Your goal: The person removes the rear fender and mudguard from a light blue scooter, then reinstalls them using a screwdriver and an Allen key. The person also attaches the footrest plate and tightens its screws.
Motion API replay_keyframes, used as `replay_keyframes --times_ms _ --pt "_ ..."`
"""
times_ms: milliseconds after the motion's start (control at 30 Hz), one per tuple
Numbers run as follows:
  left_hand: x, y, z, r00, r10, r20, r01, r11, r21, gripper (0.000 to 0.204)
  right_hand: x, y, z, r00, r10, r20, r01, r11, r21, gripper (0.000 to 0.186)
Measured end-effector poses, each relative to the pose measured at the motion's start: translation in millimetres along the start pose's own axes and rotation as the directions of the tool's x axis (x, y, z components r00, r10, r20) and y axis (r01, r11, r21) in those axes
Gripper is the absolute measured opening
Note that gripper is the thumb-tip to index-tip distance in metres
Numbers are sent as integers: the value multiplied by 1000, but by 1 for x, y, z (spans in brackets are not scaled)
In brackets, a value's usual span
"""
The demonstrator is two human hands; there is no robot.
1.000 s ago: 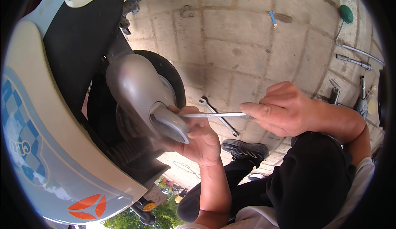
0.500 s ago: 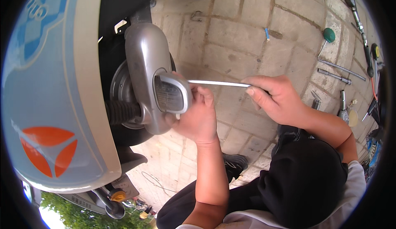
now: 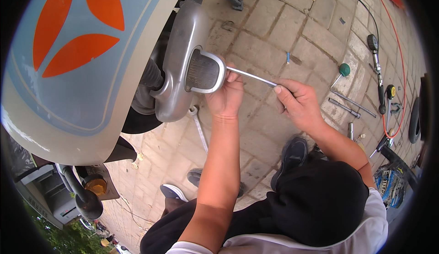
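Observation:
My right hand is closed around one end of a thin straight metal rod, thumb along it. The rod's other end runs behind a rounded silver flap with a dark ribbed inner face. My left hand is beside and partly behind this flap, its visible fingers curled around the rod's end there; whatever the rod meets is hidden. The flap belongs to a smooth silver casing next to a wheel. Above it spreads the pale blue and cream body panel of a scooter, marked with orange shapes.
An open-end wrench lies on the brick paving below my left hand. To the right lie a green-handled screwdriver, a socket extension, a pressure gauge and a red hose. My bent black-trousered knee is below.
My view has shifted and turned, so the scooter panel sits higher and the wrench on the ground shows. My left fingers have closed in around the rod's end. My right hand keeps its hold.

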State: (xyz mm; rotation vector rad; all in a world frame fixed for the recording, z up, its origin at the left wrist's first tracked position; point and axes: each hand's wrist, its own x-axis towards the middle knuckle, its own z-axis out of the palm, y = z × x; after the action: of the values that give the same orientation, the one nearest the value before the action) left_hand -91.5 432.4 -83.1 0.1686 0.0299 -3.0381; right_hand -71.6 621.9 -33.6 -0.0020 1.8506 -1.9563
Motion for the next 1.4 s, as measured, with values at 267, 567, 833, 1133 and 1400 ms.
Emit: replay_keyframes --times_ms 267,567,833,1133,1400 --pt "-3 5 7 989 20 -146 -15 999 38 13 3 -5 -10 899 -429 90 409 748 -523 21" --pt "-7 1 11 990 15 -141 -12 1000 25 17 2 0 -12 943 -319 97 331 871 -364 22" --pt "-1 -4 14 990 43 -138 -42 999 8 15 2 5 -3 999 -30 -43 28 998 -47 21" --pt "3 -5 18 947 148 -285 -135 989 65 10 -2 22 10 926 -374 -49 344 890 -301 28" --pt "5 0 10 971 104 -215 -108 994 -7 14 -9 25 14 996 -44 -79 51 995 88 25"
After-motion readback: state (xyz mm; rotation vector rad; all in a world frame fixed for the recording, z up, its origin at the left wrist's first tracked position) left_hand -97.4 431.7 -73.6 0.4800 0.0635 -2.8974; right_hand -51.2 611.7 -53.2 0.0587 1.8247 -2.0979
